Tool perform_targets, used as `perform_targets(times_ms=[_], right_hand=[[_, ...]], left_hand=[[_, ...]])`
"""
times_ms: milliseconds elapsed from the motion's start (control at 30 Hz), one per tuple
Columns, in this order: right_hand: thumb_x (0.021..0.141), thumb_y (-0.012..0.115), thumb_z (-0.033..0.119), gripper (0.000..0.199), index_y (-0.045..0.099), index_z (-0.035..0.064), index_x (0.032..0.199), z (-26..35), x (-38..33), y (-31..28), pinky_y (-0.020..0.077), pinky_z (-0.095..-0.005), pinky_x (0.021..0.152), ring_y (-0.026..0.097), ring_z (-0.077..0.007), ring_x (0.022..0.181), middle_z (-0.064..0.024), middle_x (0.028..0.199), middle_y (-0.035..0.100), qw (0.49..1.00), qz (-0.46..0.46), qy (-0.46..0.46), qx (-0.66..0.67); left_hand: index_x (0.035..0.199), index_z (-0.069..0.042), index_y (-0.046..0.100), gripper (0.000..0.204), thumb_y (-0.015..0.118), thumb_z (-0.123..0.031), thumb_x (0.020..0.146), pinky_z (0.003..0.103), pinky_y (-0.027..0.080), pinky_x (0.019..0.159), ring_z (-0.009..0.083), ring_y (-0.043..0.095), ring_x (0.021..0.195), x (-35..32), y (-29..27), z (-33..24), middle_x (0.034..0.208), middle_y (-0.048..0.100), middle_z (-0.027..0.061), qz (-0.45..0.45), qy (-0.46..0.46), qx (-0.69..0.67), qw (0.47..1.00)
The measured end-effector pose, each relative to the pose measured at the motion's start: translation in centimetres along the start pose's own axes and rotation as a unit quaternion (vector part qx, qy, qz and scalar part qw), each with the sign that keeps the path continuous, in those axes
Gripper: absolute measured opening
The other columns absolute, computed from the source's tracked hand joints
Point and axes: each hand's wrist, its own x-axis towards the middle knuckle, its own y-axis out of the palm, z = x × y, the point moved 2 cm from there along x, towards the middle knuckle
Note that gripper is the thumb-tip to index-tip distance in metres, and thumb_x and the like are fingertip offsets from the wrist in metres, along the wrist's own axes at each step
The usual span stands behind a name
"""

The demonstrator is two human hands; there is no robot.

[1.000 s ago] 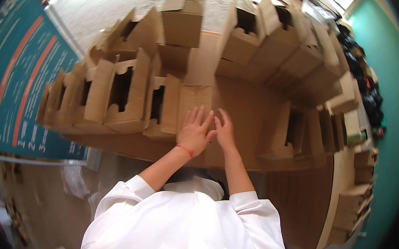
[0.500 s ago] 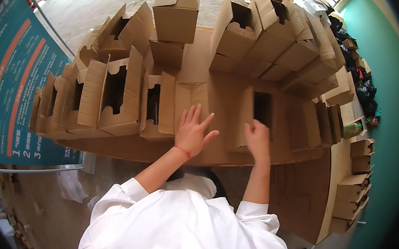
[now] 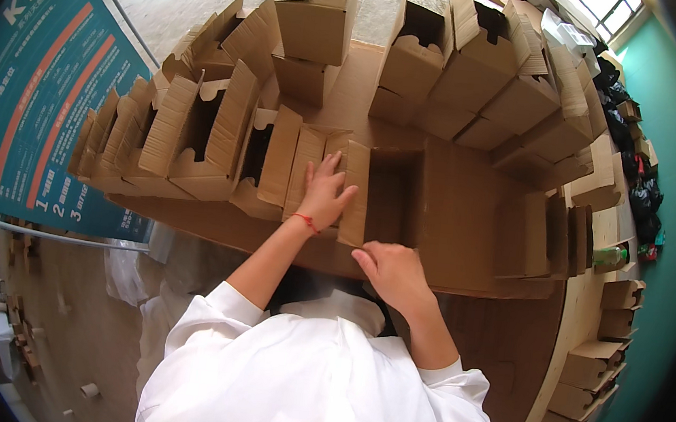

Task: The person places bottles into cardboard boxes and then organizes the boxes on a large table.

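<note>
A brown cardboard box point(image 3: 392, 204) stands with its top open in front of me, one long flap folded out on its left side. My right hand point(image 3: 398, 275) is at the box's near edge, fingers curled and thumb against the flap's lower corner; the fingertips are partly hidden. My left hand point(image 3: 325, 197), a red string on its wrist, lies with fingers spread over the flaps of the neighbouring carton point(image 3: 301, 159), whose inside is hidden. Left of that stands another open carton point(image 3: 255, 154) with something dark inside.
Several open cartons point(image 3: 171, 130) line the left of the cardboard-covered table point(image 3: 469, 199). Stacked cartons point(image 3: 474, 69) fill the far right, and one stack point(image 3: 313, 25) rises at the back. A teal banner point(image 3: 55, 102) stands left; a green wall point(image 3: 672, 162) is at right.
The open box has shifted left against the carton under my left hand. My right hand has moved down and left to its near edge. The view has tilted slightly.
</note>
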Motion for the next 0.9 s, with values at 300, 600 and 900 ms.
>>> perform_targets(times_ms=[300,600,900], right_hand=[[0.078,0.073,0.019,0.029,0.060,0.0052,0.100,-3.9,4.7,-2.4,0.0494,-0.0396,0.087,0.057,-0.0293,0.102,-0.0107,0.101,0.060,0.962,-0.029,-0.121,-0.241],[0.078,0.076,0.022,0.078,0.037,0.0063,0.143,-12.5,12.5,-3.5,0.0267,-0.0412,0.115,0.027,-0.0304,0.141,-0.0109,0.150,0.033,0.944,-0.081,-0.074,-0.312],[0.081,0.063,0.009,0.061,0.044,0.0102,0.138,-16.1,13.8,-0.9,0.0343,-0.0435,0.110,0.038,-0.0339,0.132,-0.0133,0.142,0.042,0.986,-0.151,-0.051,-0.046]], left_hand=[[0.150,-0.019,0.029,0.080,0.067,-0.042,0.084,0.062,0.007,0.114,0.0387,0.018,0.144,-0.2,1.3,-3.5,0.154,0.026,0.0182,0.041,-0.071,0.207,0.975],[0.153,-0.025,0.020,0.090,0.066,-0.046,0.079,0.067,0.003,0.111,0.0377,0.007,0.147,-1.3,2.5,-5.6,0.159,0.010,0.0166,0.032,-0.095,0.266,0.959],[0.152,-0.026,0.024,0.086,0.066,-0.040,0.078,0.067,0.004,0.111,0.0368,0.008,0.147,-1.3,2.5,-6.1,0.158,0.012,0.0159,0.026,-0.105,0.261,0.959]])
